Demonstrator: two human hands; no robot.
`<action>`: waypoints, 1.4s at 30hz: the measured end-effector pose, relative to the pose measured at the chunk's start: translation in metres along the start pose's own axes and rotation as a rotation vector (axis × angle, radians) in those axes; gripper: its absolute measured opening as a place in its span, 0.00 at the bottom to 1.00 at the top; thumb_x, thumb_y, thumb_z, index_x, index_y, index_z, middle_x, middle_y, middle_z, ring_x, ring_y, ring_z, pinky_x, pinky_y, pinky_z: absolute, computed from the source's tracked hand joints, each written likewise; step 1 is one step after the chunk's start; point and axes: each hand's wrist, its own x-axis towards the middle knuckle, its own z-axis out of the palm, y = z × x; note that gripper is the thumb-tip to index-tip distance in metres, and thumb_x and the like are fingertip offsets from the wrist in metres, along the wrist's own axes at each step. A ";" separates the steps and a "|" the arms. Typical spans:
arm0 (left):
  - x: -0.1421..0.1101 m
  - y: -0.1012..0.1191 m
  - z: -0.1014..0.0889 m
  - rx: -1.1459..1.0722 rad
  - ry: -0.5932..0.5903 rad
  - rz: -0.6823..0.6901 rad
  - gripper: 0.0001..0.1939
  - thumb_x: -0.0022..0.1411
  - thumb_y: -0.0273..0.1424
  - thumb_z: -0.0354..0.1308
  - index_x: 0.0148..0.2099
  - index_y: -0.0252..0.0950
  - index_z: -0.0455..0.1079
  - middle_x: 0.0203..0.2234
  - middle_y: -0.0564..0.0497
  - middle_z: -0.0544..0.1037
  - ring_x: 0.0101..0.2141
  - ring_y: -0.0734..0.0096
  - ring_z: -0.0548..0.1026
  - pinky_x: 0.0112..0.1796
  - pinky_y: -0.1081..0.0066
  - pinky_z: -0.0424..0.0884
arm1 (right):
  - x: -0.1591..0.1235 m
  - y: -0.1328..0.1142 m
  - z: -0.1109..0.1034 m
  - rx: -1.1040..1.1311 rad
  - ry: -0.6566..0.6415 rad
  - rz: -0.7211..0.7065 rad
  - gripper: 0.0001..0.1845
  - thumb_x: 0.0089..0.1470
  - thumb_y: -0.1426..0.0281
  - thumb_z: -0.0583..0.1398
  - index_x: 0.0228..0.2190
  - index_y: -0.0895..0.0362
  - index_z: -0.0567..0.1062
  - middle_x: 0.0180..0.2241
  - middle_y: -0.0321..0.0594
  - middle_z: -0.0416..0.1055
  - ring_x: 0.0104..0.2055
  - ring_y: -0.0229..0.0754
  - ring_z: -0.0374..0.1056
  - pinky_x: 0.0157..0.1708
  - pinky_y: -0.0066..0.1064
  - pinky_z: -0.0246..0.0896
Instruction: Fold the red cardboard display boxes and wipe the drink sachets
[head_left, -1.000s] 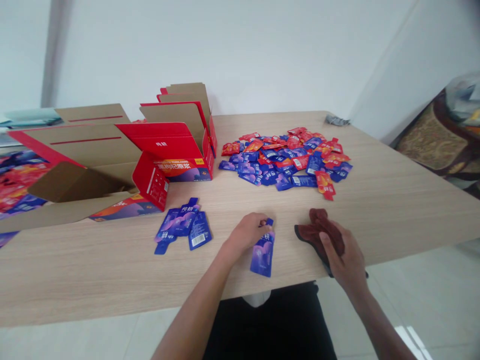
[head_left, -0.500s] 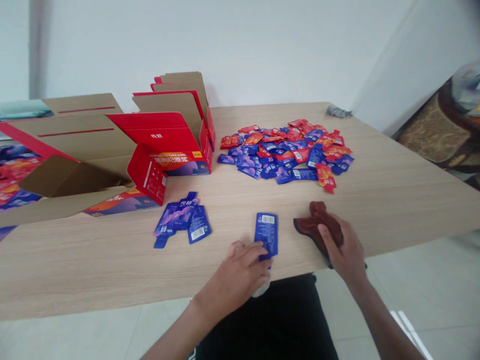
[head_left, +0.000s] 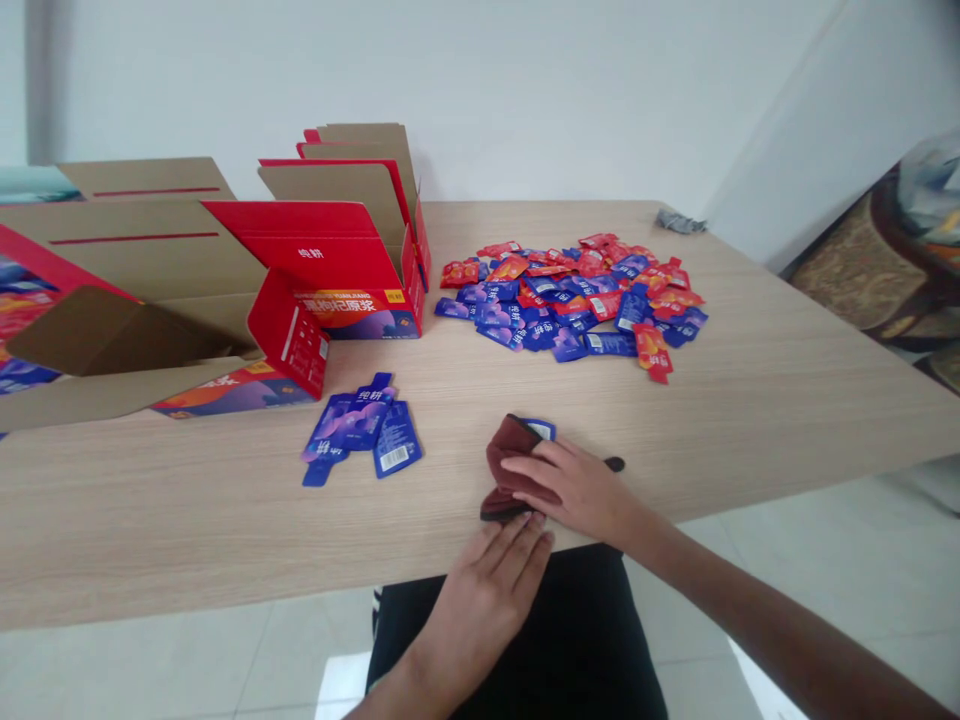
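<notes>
From where I stand, left to right. Far left: open red cartons (head_left: 311, 240), flaps raised; contents not visible from here. In front of them on the tabletop (head_left: 210, 520): three blue pouches (head_left: 367, 415), overlapping or touching, apart from the rest; judged already handled, though I cannot confirm it. Next, left hand (head_left: 495, 575): fingers straight and together at the cloth's near edge, not clenched; whether they pin anything beneath, cannot tell. Brown cloth (head_left: 510, 450): bunched, grasped under the curled fingers of the right hand (head_left: 574, 490). Single blue pouch (head_left: 546, 429) mostly hidden below it, one corner showing; judged in progress. Farther right and back: mixed red and blue heap (head_left: 574, 295), many pouches, judged remaining. Estimate: early stage.
</notes>
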 end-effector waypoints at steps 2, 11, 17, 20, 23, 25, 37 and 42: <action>-0.001 -0.001 0.000 0.014 -0.003 0.007 0.19 0.77 0.27 0.48 0.66 0.34 0.68 0.65 0.45 0.71 0.65 0.63 0.69 0.64 0.62 0.65 | 0.008 0.014 0.012 -0.051 -0.012 -0.016 0.22 0.67 0.60 0.60 0.60 0.45 0.71 0.47 0.44 0.74 0.47 0.49 0.70 0.47 0.41 0.69; -0.002 0.001 0.005 0.041 0.059 0.020 0.19 0.77 0.26 0.49 0.65 0.32 0.69 0.63 0.45 0.74 0.63 0.63 0.71 0.62 0.64 0.67 | 0.053 0.071 -0.016 -0.259 0.109 0.140 0.22 0.69 0.61 0.57 0.61 0.52 0.71 0.46 0.48 0.74 0.47 0.52 0.70 0.47 0.43 0.67; 0.000 0.005 0.006 0.013 0.066 -0.015 0.18 0.78 0.26 0.47 0.63 0.32 0.71 0.61 0.44 0.76 0.62 0.62 0.73 0.61 0.63 0.68 | 0.009 0.011 -0.012 -0.025 0.048 0.019 0.24 0.68 0.58 0.58 0.62 0.47 0.69 0.47 0.44 0.75 0.47 0.49 0.71 0.48 0.41 0.69; 0.001 0.006 0.004 0.008 0.061 -0.023 0.18 0.77 0.25 0.47 0.62 0.31 0.71 0.60 0.44 0.76 0.61 0.62 0.74 0.61 0.64 0.69 | -0.001 0.006 0.006 -0.006 -0.049 -0.059 0.22 0.67 0.59 0.59 0.60 0.46 0.71 0.46 0.43 0.75 0.46 0.48 0.71 0.47 0.41 0.70; 0.001 0.005 0.006 0.007 0.079 -0.019 0.18 0.77 0.25 0.47 0.62 0.31 0.71 0.60 0.45 0.76 0.61 0.63 0.74 0.62 0.63 0.67 | 0.012 0.031 0.016 -0.041 -0.014 -0.018 0.24 0.68 0.60 0.58 0.62 0.48 0.69 0.48 0.45 0.74 0.48 0.48 0.70 0.49 0.42 0.69; 0.000 0.005 0.008 0.003 0.095 -0.022 0.17 0.77 0.25 0.48 0.62 0.32 0.71 0.61 0.46 0.76 0.61 0.63 0.73 0.62 0.63 0.68 | 0.029 0.053 0.014 -0.115 0.002 0.001 0.23 0.68 0.61 0.58 0.62 0.50 0.69 0.47 0.45 0.74 0.48 0.49 0.70 0.48 0.42 0.69; 0.003 0.003 0.006 -0.037 0.121 -0.048 0.20 0.79 0.26 0.42 0.61 0.33 0.72 0.58 0.47 0.79 0.59 0.65 0.75 0.60 0.64 0.69 | 0.001 0.008 -0.011 0.008 0.033 -0.032 0.23 0.67 0.58 0.59 0.61 0.47 0.69 0.47 0.43 0.75 0.46 0.47 0.72 0.47 0.39 0.69; 0.003 0.003 0.006 -0.033 0.137 -0.035 0.19 0.79 0.25 0.42 0.59 0.32 0.73 0.57 0.46 0.79 0.59 0.64 0.76 0.59 0.64 0.69 | 0.003 0.022 0.014 0.003 -0.014 -0.012 0.25 0.67 0.59 0.60 0.62 0.48 0.69 0.47 0.44 0.74 0.47 0.48 0.72 0.47 0.40 0.70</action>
